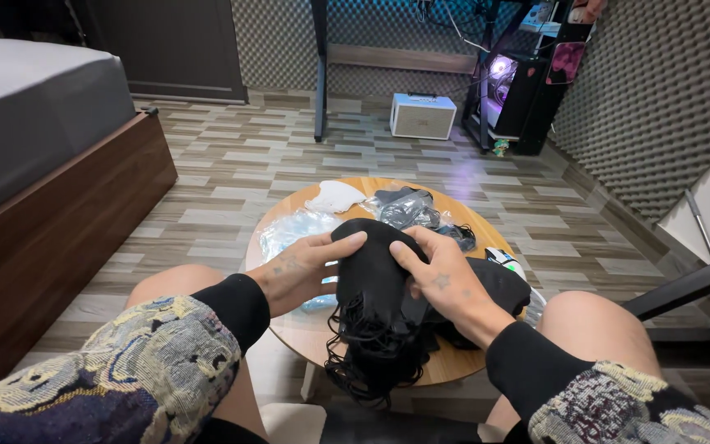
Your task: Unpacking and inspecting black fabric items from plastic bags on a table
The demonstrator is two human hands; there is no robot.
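Note:
Both my hands hold a thick stack of black face masks point(369, 275) over the near edge of a small round wooden table point(301, 329). My left hand point(301, 267) grips the stack's left side, thumb across its top. My right hand point(437, 275) clasps the right side. The masks' black ear loops point(367, 362) dangle in a tangle below the stack, toward my knees. Under my right wrist lies more black material point(499, 284).
On the table lie clear plastic bags with pale blue masks point(293, 230), a white mask point(334, 197), a bag of dark masks point(404, 207) and a small white object point(503, 259). A bed stands left, a white box and a lit computer tower at the back.

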